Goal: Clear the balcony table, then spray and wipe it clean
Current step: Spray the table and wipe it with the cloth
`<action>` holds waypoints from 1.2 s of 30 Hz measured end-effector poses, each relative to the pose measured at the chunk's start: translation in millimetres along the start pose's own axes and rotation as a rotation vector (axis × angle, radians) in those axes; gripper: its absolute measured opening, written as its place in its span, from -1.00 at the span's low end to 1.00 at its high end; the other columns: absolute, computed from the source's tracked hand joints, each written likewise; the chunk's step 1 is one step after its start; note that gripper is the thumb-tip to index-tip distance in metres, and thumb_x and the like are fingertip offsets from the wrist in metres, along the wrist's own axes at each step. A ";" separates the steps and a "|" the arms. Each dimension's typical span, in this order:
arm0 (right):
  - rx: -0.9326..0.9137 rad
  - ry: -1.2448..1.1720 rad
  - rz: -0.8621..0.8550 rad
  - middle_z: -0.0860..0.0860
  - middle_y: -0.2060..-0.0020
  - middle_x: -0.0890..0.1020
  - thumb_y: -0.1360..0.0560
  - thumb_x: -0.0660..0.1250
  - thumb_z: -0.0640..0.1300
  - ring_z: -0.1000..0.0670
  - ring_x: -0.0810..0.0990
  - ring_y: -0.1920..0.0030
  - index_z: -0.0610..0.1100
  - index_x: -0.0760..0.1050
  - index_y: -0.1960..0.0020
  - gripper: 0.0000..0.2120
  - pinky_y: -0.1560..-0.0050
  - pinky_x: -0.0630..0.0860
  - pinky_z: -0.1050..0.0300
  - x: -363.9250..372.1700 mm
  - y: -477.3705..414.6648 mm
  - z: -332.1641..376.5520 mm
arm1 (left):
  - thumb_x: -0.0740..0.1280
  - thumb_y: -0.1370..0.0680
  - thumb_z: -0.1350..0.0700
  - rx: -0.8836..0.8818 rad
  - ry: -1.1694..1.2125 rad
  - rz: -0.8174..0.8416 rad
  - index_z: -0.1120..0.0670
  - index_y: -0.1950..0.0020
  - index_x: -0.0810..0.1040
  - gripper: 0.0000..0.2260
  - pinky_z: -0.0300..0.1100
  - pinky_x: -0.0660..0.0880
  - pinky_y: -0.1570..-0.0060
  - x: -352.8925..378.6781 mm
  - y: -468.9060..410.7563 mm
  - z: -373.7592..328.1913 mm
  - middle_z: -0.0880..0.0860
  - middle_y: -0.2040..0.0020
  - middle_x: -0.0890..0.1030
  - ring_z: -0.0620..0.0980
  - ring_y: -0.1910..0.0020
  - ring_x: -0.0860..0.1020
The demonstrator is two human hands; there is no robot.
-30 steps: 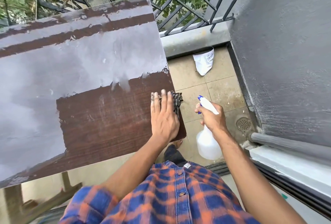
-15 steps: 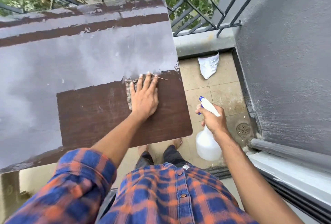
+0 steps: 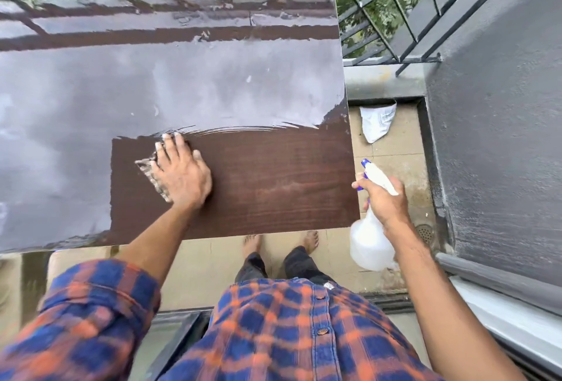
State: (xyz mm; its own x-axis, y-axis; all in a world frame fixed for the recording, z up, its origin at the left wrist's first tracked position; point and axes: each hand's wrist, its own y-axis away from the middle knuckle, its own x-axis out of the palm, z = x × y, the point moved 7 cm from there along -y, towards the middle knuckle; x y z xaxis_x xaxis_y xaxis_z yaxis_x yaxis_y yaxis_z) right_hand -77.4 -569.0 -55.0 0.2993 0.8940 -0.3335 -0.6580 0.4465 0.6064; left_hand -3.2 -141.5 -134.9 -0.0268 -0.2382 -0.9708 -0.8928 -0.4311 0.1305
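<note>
A dark brown wooden table (image 3: pixel 273 186) fills the left and middle of the head view; most of its top is wet and shiny, while a near-right patch shows dull wood grain. My left hand (image 3: pixel 179 173) presses flat on a checked cloth (image 3: pixel 150 172) at the left edge of that dull patch, fingers straight. My right hand (image 3: pixel 383 201) grips the neck of a white spray bottle (image 3: pixel 369 243) with a blue nozzle, held off the table's right edge above the floor.
A crumpled white bag (image 3: pixel 377 122) lies on the tiled floor by the grey ledge (image 3: pixel 383 82). A grey wall (image 3: pixel 501 137) stands close on the right, with a floor drain (image 3: pixel 424 231) at its foot. Black railing (image 3: pixel 380 15) runs behind the table. My bare feet are under the table's near edge.
My left hand has slid the cloth leftward across the table from its near-right corner, leaving fresh streaks along the wet boundary. The right hand with the bottle stayed roughly in place.
</note>
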 end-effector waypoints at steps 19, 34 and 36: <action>0.043 0.013 -0.070 0.02 0.29 0.63 -0.41 0.43 -0.29 -0.07 0.40 0.43 -0.08 0.67 0.21 -0.86 0.52 0.38 0.23 -4.9 13.4 -34.0 | 0.14 -0.64 -0.03 0.861 -0.012 0.230 0.01 -0.58 0.30 -0.51 0.17 0.15 -0.52 57.4 138.8 -180.4 0.03 -0.59 0.29 0.07 -0.57 0.23; -0.072 0.142 0.263 -0.05 0.28 0.60 -0.42 0.43 -0.29 -0.06 0.39 0.45 -0.16 0.68 0.20 -0.92 0.51 0.36 0.20 129.3 56.0 -10.4 | 0.18 -0.61 -0.10 0.088 0.071 -0.004 0.03 -0.57 0.31 -0.46 0.28 0.04 -0.52 -13.6 25.4 98.8 0.25 -0.58 0.23 0.25 -0.58 0.15; -0.093 0.170 0.301 -0.06 0.30 0.61 -0.37 0.44 -0.23 -0.07 0.43 0.41 -0.06 0.69 0.27 -0.90 0.48 0.40 0.16 146.6 63.4 -6.3 | 0.22 -0.62 -0.06 0.013 0.076 -0.036 0.00 -0.57 0.30 -0.49 0.31 0.01 -0.52 -11.3 38.7 96.4 0.22 -0.58 0.24 0.22 -0.58 0.15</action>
State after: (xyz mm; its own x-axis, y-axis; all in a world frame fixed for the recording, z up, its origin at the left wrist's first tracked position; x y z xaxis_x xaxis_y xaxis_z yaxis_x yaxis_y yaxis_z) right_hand -79.6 -409.9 -70.0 -0.0320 0.9623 -0.2702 -0.7615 0.1517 0.6302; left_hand -80.8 -71.6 -138.3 0.0388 -0.2887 -0.9566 -0.8983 -0.4294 0.0932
